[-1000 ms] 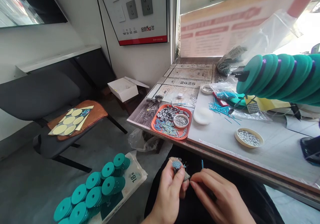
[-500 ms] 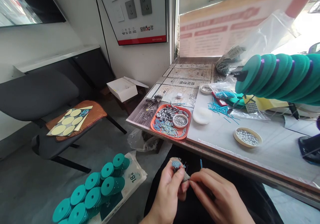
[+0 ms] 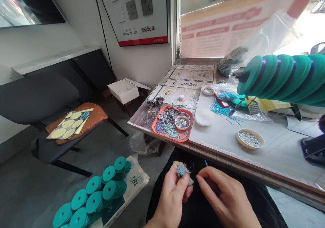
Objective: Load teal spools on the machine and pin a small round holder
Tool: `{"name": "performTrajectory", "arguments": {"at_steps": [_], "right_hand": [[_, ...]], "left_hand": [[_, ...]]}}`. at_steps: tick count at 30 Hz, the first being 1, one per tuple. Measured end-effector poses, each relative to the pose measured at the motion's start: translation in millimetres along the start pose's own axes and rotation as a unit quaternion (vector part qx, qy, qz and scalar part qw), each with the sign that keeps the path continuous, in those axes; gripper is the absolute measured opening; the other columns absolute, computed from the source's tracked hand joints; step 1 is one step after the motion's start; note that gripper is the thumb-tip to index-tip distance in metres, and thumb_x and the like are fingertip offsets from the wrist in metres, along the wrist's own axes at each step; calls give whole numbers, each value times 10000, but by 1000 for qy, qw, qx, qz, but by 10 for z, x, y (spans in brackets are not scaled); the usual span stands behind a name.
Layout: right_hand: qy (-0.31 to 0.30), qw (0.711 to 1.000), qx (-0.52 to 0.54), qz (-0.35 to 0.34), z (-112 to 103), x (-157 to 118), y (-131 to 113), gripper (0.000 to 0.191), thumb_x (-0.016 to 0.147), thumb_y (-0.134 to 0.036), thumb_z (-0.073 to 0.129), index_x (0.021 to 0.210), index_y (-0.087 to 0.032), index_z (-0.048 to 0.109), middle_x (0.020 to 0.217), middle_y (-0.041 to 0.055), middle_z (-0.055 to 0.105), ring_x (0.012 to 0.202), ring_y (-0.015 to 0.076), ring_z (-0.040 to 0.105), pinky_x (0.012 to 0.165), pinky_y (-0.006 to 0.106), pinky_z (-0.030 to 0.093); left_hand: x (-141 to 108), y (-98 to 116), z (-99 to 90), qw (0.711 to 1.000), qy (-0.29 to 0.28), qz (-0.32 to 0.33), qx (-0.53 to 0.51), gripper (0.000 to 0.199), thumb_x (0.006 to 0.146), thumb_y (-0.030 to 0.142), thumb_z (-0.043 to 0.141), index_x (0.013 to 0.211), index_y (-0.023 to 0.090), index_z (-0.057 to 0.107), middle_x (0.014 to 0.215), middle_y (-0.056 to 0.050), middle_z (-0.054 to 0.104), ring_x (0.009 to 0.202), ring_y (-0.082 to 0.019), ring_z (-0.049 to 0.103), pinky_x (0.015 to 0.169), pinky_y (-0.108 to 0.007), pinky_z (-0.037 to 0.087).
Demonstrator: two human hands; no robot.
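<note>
My left hand (image 3: 174, 190) is closed around a bundle of thin blue-ended pieces (image 3: 181, 170); fine dark wires stick out beside it, and its grey lower part shows past my fingers. Slightly apart to the right, my right hand (image 3: 224, 190) has thumb and forefinger pinched together. A thin blue stick (image 3: 206, 163) pokes up from behind the fingers of that hand, its lower part hidden. Both hands are over my dark-clothed lap, below the table edge. Nearest on the table is an orange tray (image 3: 153, 127) with grey cylinders, blue pieces and a small bowl of metal bits.
A round dish (image 3: 263, 145) of grey pellets, a white lid (image 3: 203, 118) and loose blue sticks (image 3: 220, 109) lie on the table (image 3: 215, 136). Green discs on a rod (image 3: 276, 79) hang at right. Stacked green spools (image 3: 95, 201) stand on the floor at left, near a chair (image 3: 101, 111).
My right hand has moved a little right, away from the bundle, and the blue stick has tilted and shows less. My left hand has turned the bundle slightly.
</note>
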State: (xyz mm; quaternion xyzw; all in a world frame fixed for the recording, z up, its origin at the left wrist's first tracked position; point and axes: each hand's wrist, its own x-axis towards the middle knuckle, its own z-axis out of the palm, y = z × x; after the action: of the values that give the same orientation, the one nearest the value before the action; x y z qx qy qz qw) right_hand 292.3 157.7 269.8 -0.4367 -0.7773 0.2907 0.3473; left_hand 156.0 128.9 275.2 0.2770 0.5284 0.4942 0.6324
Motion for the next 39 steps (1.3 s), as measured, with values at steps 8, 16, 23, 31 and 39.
{"name": "performTrajectory", "arguments": {"at_steps": [8,16,23,31,39], "right_hand": [[8,999,-43,29,24,-8,-12,299,906,-318,414,639,-204,488,519,-38,461,450,96,444,428,191,334],[-2,999,-43,-6,10,-21,24,251,911,-299,434,681,-212,487,543,-43,473,461,98,469,441,192,366],[42,982,-130,-134,-16,9,50,227,896,-247,462,1100,-156,506,757,24,612,631,141,574,569,232,442],[59,966,-134,-213,23,68,-20,259,927,-149,420,706,-197,548,499,-38,523,441,119,422,526,277,266],[77,972,-107,-194,21,34,36,142,948,-214,447,971,-155,575,527,-62,550,413,78,451,522,251,290]], "left_hand": [[29,-21,-11,998,3,49,48,319,816,485,561,766,184,467,659,45,379,566,-89,326,528,-208,298],[42,-54,-72,987,29,112,111,232,838,396,566,786,173,523,722,22,449,670,-113,385,660,-219,360],[47,-6,-48,988,26,112,103,226,793,371,627,735,164,557,683,20,473,636,-111,395,609,-221,340],[31,17,-82,992,9,119,41,242,893,349,480,762,177,589,776,-19,526,745,-151,487,759,-278,386],[10,31,-94,993,-15,115,-2,227,904,286,472,742,187,596,781,-16,506,783,-156,464,792,-276,364]]}}
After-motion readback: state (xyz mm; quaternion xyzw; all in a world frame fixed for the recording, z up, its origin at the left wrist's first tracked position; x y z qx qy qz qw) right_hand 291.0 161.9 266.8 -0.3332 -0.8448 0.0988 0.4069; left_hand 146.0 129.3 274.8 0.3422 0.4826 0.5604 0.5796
